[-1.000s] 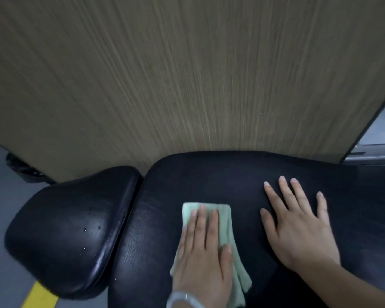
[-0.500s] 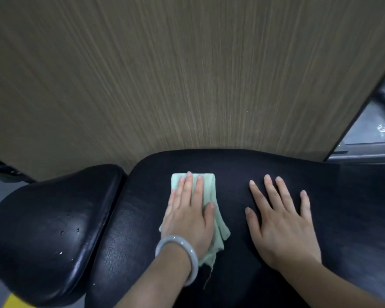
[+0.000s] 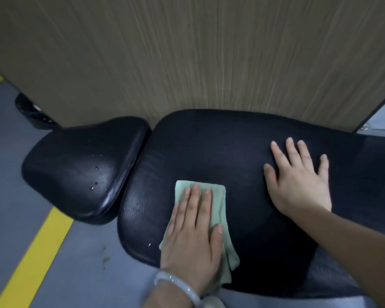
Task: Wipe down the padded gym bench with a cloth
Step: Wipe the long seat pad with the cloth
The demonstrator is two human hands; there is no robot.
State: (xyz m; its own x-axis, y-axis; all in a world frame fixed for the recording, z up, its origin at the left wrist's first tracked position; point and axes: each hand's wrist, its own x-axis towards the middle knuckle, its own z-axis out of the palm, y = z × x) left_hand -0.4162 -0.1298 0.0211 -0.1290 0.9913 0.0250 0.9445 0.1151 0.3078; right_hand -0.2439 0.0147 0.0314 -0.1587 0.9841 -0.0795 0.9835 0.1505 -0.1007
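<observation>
The padded bench (image 3: 242, 152) is black and slightly glossy, with a fine creased grain that catches the light near its left end. It comes in two pads: the long main pad, and a smaller rounded seat pad (image 3: 80, 170) just beside it on the left, parted from it by a narrow gap. A few water droplets (image 3: 97, 174) sit on the seat pad.

The cloth (image 3: 220, 201) is pale green, folded to a rough rectangle, and lies flat on the main pad near the front left corner. The left hand (image 3: 193, 236) presses down on it with straight fingers laid close together, the thumb out along the cloth's right side; the cloth's far edge shows just past the fingertips, and a loose corner trails out by the wrist. A pale bangle (image 3: 176, 285) circles that wrist. The right hand (image 3: 298, 181) rests flat on the bare pad, fingers spread wide, well apart from the cloth.

Bare black padding lies between the two hands and runs on to the far edge, which meets a wood-grain wall panel (image 3: 187, 52). The near edge drops to grey floor (image 3: 9, 196) with a yellow line (image 3: 36, 252).
</observation>
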